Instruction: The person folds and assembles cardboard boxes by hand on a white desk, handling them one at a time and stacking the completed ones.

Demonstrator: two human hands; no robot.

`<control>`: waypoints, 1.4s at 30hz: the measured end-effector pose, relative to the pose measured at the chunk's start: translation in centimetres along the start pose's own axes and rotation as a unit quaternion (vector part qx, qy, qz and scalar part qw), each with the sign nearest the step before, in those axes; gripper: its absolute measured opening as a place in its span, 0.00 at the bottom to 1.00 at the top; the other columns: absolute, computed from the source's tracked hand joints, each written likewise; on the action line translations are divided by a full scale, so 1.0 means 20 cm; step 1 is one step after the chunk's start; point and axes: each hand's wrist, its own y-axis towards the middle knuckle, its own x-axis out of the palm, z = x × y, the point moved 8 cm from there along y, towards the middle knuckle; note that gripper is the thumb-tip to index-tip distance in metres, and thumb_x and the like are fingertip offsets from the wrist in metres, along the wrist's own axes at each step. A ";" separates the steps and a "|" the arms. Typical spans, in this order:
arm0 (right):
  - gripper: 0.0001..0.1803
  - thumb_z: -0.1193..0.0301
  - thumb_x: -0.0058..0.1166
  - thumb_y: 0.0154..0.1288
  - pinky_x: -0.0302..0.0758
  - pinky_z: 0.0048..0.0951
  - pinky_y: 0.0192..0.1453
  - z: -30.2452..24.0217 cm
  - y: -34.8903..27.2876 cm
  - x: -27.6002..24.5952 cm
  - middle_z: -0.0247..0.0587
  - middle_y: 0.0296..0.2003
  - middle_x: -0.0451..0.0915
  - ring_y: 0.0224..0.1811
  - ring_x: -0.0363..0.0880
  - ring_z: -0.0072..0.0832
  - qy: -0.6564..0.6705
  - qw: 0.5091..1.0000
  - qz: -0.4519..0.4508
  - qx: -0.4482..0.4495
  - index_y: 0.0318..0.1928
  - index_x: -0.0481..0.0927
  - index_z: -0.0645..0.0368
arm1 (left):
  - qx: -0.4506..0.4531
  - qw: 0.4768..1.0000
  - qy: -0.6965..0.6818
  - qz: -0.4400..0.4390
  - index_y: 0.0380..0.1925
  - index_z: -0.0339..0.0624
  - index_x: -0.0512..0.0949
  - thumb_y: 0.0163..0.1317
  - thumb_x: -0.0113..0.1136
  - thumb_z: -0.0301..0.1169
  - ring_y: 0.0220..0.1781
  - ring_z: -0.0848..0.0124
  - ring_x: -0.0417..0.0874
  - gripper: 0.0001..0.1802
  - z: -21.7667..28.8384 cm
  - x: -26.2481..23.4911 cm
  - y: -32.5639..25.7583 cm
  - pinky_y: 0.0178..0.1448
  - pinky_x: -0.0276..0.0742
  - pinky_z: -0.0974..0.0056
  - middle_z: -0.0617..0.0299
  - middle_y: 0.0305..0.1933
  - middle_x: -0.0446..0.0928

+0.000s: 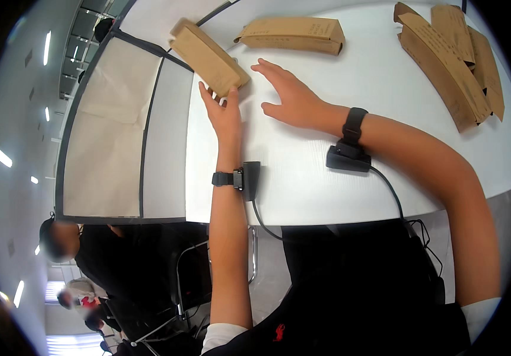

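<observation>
A long brown cardboard box (205,58) slants at the left end of the white table, beside the partition. My left hand (224,115) is at its near end, with the thumb against the end and the fingers around the left corner. Some fingertips are partly hidden by the box. My right hand (294,98) is open to the right of that box, fingers stretched toward it and apart from it, holding nothing. Behind my right hand, another cardboard box (291,34) lies on its side along the back of the table.
Several flattened or part-folded cardboard boxes (445,68) overlap at the table's far right. A beige partition panel (104,130) with dark edging borders the left side. Black cabled devices (348,159) are strapped to my wrists. Another person (107,249) sits at lower left.
</observation>
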 end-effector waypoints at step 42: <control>0.31 0.70 0.56 0.62 0.67 0.45 0.74 0.09 0.04 0.06 0.51 0.67 0.72 0.70 0.68 0.49 -0.010 0.996 -0.071 0.061 0.67 0.71 0.57 | -0.169 0.983 0.049 0.059 0.62 0.28 0.69 0.65 0.63 0.51 0.56 0.65 0.77 0.38 -0.23 -0.08 0.29 0.56 0.70 0.62 0.50 0.57 0.77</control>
